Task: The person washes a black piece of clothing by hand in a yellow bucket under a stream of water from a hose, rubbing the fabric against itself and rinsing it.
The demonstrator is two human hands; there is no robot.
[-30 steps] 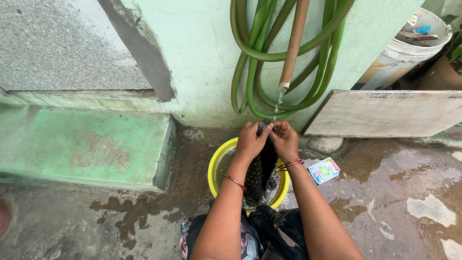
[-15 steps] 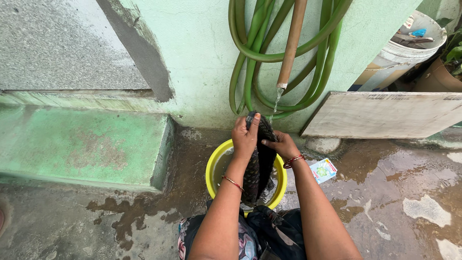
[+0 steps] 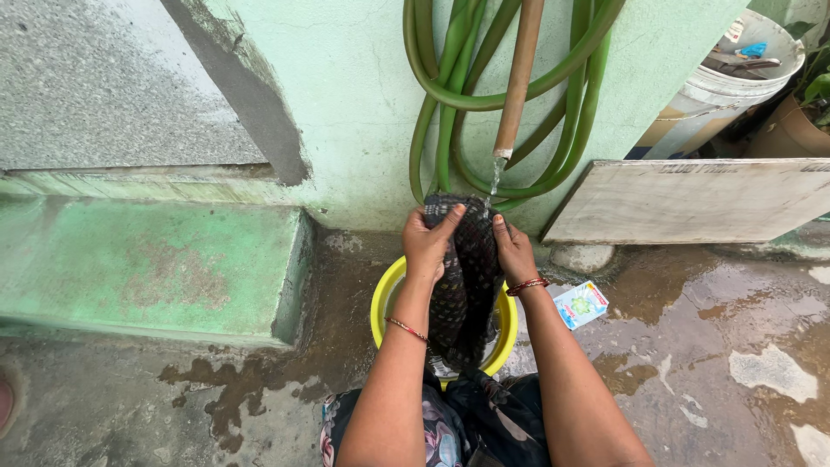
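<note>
A dark patterned wet cloth [image 3: 462,281] hangs from both my hands over a yellow tub [image 3: 381,303] on the wet ground. My left hand [image 3: 426,242] grips the cloth's upper left edge, thumb across the top. My right hand [image 3: 515,251] holds its right side. The top of the cloth sits right under a thin stream of water falling from a brown pipe [image 3: 517,82] on the wall. The cloth's lower end reaches down into the tub.
A coiled green hose [image 3: 450,95] hangs on the pale green wall behind the pipe. A small sachet [image 3: 581,304] lies on the wet concrete right of the tub. A white board [image 3: 692,201] leans at right, a white bucket [image 3: 726,82] behind it. A green step [image 3: 147,264] lies left.
The cloth has been lifted higher and spread wider under the water stream. Both hands have moved up and slightly apart along its top edge.
</note>
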